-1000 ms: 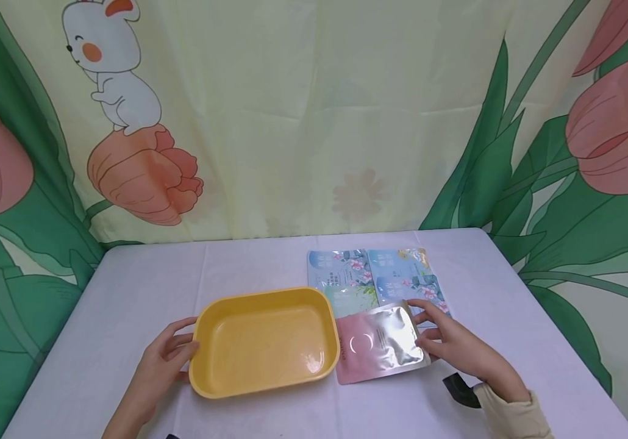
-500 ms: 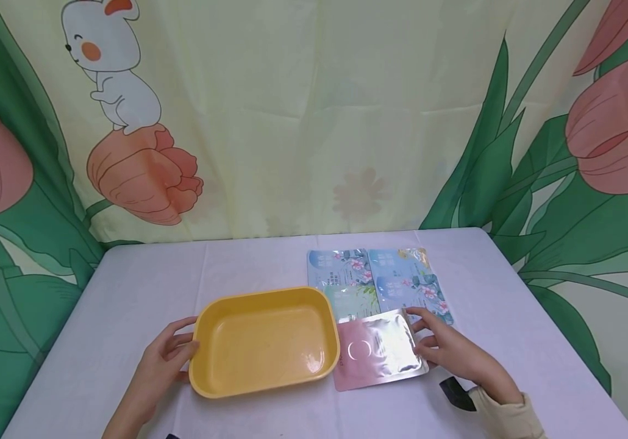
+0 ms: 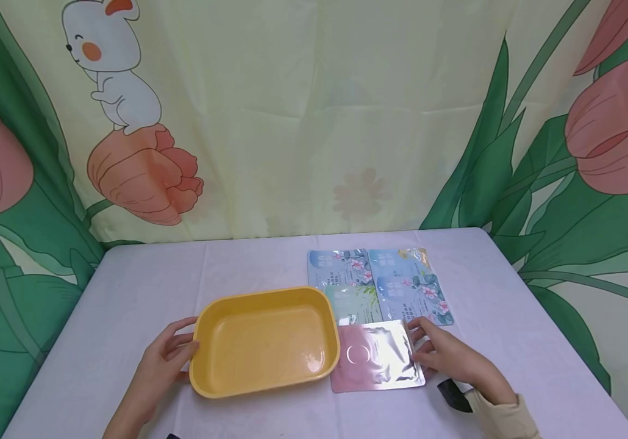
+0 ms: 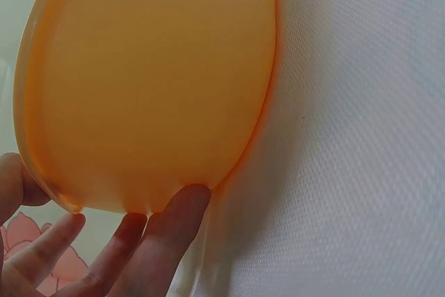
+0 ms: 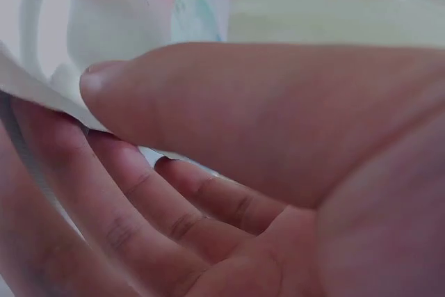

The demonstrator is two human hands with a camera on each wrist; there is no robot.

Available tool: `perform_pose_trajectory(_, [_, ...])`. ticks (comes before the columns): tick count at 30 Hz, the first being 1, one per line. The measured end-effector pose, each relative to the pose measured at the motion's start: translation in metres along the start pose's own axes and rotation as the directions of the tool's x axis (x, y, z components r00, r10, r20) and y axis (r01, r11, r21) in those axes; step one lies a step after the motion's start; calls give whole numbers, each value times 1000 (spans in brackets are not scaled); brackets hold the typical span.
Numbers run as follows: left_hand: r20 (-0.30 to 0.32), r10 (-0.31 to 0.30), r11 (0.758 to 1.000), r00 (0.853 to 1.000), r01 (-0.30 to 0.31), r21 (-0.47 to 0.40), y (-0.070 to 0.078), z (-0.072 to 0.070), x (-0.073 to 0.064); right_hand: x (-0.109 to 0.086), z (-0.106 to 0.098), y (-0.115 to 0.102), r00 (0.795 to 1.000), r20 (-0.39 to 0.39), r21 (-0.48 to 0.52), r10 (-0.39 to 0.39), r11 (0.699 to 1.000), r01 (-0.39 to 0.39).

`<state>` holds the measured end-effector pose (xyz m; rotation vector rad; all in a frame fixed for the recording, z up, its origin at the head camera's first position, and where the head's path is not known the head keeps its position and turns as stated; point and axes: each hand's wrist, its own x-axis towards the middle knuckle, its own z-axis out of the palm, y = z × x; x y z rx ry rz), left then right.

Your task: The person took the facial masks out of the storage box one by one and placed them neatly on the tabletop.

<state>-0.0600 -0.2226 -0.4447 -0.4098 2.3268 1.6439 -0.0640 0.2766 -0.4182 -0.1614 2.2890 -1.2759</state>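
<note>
A yellow plastic tray sits at the middle of the table. My left hand grips its left end; in the left wrist view the fingertips lie against its outer wall. Right of the tray, a shiny pink-and-silver foil sachet lies nearly flat, its left edge right at the tray's rim. With my right hand I pinch the sachet's right edge; the right wrist view has the thumb on top and fingers underneath. Behind it lie blue floral sachets and a green one.
A white cloth covers the table. A curtain with printed tulips and a white rabbit hangs along the back. A black strap piece shows by the right wrist, next to a beige sleeve.
My right hand has drawn the pink-and-silver foil sachet toward me and turned it straighter, uncovering more of the blue and green sachets. The left hand and tray have stayed put.
</note>
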Motion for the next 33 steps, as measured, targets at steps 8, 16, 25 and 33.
perform_pose_trajectory(8, [3,-7,1000,1000,7,8,-1,1,2,0,1,3,1000,-19,-19,-16,1000,16])
perform_pose_trajectory(16, [1,-4,1000,1000,4,6,0,2,2,2,-3,4,997,-74,-110,-31,994,22])
perform_pose_trajectory(25, [7,12,997,1000,-12,80,7,-1,0,1,-9,-12,974,-222,-289,-50,957,-17])
perform_pose_trajectory(33, [-71,169,960,983,-148,239,23,-3,-5,1,-6,-32,902,-357,-417,-243,905,79])
